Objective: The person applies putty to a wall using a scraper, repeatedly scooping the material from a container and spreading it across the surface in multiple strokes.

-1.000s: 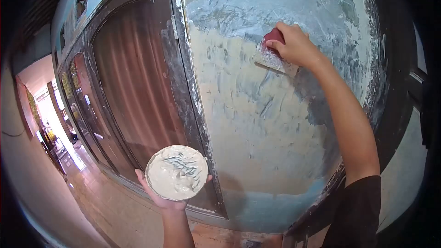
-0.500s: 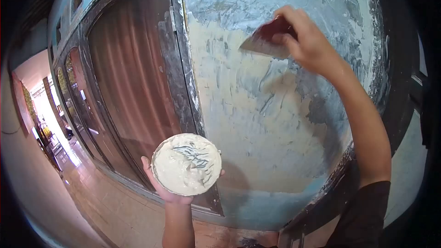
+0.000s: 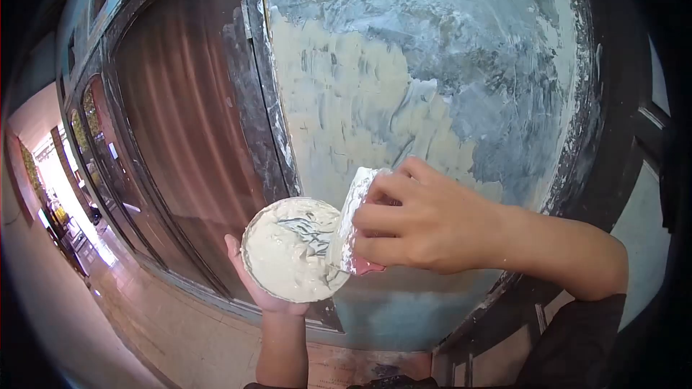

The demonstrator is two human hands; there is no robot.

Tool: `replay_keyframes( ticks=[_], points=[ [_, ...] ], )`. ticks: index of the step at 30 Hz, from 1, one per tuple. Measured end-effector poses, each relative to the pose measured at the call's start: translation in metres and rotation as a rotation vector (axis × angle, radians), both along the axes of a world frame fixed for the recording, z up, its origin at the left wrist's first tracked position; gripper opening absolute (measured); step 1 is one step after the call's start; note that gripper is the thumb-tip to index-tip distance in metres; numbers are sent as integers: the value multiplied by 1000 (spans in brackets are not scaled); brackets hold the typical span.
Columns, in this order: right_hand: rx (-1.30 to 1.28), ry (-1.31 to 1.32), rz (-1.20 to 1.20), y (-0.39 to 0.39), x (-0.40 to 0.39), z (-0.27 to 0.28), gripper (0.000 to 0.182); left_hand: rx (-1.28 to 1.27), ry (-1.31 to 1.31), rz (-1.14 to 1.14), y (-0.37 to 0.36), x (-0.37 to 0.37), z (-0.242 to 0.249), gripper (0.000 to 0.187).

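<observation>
My left hand holds up a round container from below, its palm and fingers around the underside. Cream-coloured putty fills it, with dark streaks near the middle. My right hand grips a putty knife with a reddish handle, the fingers closed over it. White putty coats the blade, whose edge is at the right rim of the container, over the putty. Behind both hands stands a wall with a cream putty layer on its left part and patchy blue-grey above and to the right.
A dark-framed glass door with a brown curtain behind it stands left of the wall. Further left, a tiled walkway leads to a bright opening. Dark wooden framing borders the wall on the right.
My right hand has come down from the upper wall to the container, bringing the putty knife to the putty. The container stays in my left hand, almost in place.
</observation>
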State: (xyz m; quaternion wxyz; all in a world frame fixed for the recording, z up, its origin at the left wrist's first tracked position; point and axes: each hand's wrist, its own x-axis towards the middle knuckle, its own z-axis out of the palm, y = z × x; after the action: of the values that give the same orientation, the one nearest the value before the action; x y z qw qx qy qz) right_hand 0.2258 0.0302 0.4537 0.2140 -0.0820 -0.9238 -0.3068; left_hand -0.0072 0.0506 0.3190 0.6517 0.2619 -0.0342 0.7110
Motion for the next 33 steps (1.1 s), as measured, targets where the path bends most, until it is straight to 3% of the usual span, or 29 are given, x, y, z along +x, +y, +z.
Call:
replay_keyframes(
  ticks=[10, 12, 15, 33],
  points=[
    [21, -25, -38, -4, -1, -5, 5, 15, 0, -51, -4, 8, 4, 78],
    [21, -13, -31, -5, -1, -6, 5, 38, -9, -84, -1, 6, 0, 86],
    [24, -18, -44, -6, -1, -7, 5, 17, -2, -66, -4, 8, 3, 79],
    [105, 0, -113, -9, -8, -14, 14, 29, 4, -127, -1, 10, 0, 84]
  ],
)
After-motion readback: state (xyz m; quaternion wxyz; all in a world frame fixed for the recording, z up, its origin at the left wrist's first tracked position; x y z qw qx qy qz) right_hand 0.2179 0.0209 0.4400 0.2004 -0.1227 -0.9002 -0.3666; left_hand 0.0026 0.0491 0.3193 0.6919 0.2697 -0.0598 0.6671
